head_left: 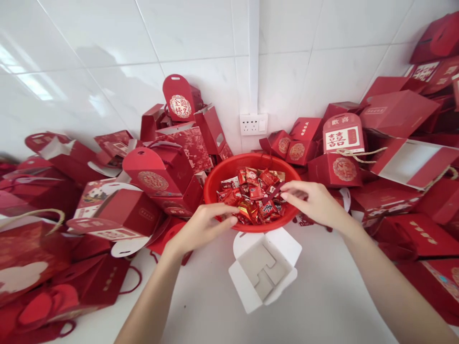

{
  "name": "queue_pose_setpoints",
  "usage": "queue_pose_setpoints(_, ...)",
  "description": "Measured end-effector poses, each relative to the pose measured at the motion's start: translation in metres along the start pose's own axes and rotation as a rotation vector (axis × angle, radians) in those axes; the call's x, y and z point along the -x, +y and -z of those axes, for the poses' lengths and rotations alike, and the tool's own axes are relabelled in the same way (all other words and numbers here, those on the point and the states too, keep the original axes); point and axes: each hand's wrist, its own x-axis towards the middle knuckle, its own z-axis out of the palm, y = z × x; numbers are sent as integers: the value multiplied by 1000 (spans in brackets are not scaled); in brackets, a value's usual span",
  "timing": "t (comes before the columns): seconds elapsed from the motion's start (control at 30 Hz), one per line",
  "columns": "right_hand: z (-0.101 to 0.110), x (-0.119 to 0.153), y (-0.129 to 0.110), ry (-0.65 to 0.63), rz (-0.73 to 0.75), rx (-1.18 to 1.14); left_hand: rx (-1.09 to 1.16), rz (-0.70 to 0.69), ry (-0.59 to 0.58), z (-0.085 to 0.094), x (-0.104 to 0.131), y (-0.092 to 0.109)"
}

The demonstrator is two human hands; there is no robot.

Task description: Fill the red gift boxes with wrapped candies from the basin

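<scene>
A red plastic basket (pixel 211 187) holds a heap of wrapped candies (pixel 256 192), mostly red with some gold. My left hand (pixel 204 222) reaches over its left rim, thumb and fingers apart, the tips beside a gold-wrapped candy (pixel 246 209). From the right, my right hand (pixel 311 199) comes in over the rim. Its thumb and forefinger are close together on the end of a dark red strip (pixel 274 193) that lies over the candies. In front of the basket stands an open carton (pixel 247 291), white-flapped, with a bare grey bottom.
Red gift boxes with handles, such as a round-topped one (pixel 154 174), pile up at left. More red boxes (pixel 335 167) are stacked at right, some with rope handles. A tiled wall (pixel 201 86) with a socket (pixel 253 124) rises behind the white tabletop (pixel 204 296).
</scene>
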Motion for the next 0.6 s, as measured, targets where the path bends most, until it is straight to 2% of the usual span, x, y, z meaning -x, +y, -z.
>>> queue_pose_setpoints(0.07, -8, -25, 5, -108, -40, 155, -18, 21, -69, -1, -25, -4)
queue_pose_setpoints(0.17, -26, -50, 11, -269, -70, 270, -109, 125, -426, -8, -59, -15)
queue_pose_setpoints(0.23, -37, -56, 13, -360, -80, 322, -221, 167, -531, -13, -77, -23)
queue_pose_setpoints(0.33, -47, -58, 14, -466, -78, 381, -366, 195, -531, -20, -93, -30)
queue_pose_setpoints(0.43, -48, -59, 15, -534, -50, 385, -426, 231, -543, -25, -101, -30)
queue_pose_setpoints(0.53, -45, -63, 19, -555, -45, 341, -439, 265, -556, -31, -105, -27)
queue_pose_setpoints(0.6, -43, -67, 24, -518, -67, 300, -455, 281, -559, -33, -106, -25)
